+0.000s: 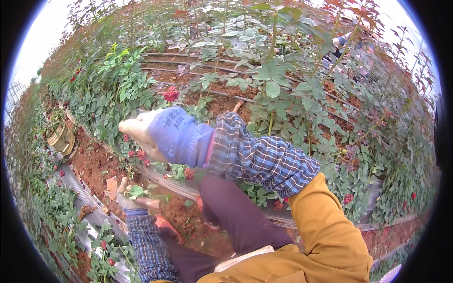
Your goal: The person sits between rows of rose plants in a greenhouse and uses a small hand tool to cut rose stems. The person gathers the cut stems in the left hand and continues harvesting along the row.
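Observation:
My right hand [161,132], in a blue and cream coated work glove, reaches into the rose bushes at the edge of the bed. Its fingertips point left into the leaves, and whatever lies between them is hidden. A dark red rose bloom [171,93] stands just above the wrist. Low over the dirt path, my left hand [128,198] is also gloved and closed around a brown wooden handle [150,203]. A flat tan piece [112,187] shows beyond its fingers. Cut green leaves [137,191] lie against this hand.
A yellowish bucket [62,139] with plant cuttings stands up the path [95,159]. Black irrigation hoses [198,65] cross the red soil of the bed. Plastic mulch film [173,187] edges it. Tall rose stems rise ahead. Another person [348,53] is partly hidden among the plants at the upper right.

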`<state>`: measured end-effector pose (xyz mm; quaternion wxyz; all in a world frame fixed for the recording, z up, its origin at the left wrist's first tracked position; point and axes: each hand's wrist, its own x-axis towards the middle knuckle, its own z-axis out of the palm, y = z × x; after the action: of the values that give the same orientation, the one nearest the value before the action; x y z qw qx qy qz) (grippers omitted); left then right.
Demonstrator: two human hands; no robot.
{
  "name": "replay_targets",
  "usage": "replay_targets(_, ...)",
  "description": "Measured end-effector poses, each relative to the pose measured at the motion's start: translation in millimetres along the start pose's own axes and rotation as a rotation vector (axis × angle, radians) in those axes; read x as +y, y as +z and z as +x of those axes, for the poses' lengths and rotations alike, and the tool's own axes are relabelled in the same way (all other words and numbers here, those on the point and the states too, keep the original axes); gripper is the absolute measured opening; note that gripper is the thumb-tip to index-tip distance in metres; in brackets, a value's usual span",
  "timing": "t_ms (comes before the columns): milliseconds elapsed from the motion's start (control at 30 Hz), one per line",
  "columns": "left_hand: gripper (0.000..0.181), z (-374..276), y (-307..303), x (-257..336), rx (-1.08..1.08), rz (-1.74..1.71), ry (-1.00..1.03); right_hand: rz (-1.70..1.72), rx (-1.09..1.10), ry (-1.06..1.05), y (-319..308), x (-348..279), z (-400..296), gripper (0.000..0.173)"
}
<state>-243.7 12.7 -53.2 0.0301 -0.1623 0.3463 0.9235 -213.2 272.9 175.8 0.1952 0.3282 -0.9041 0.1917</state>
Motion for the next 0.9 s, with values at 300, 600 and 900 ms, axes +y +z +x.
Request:
replay_targets(300, 0.023, -24.1, 22.3, 2.3, 0.131, -0.085, 0.028, 0.245, -0.396, 0.065, 149.3, -13.0, -102.3, 0.041)
replay_targets(600, 0.033, -18.2, 7.9, 4.9, 0.108, -0.068, 0.095, 0.384, -0.295, 0.101, 185.1, -14.8, -128.0, 0.038)
replay_targets(900, 0.021, -16.1, 14.0, 0.5, -0.08, -0.082, 0.004, 0.323, -0.406, 0.067, 190.1, -17.1, -132.3, 0.06)
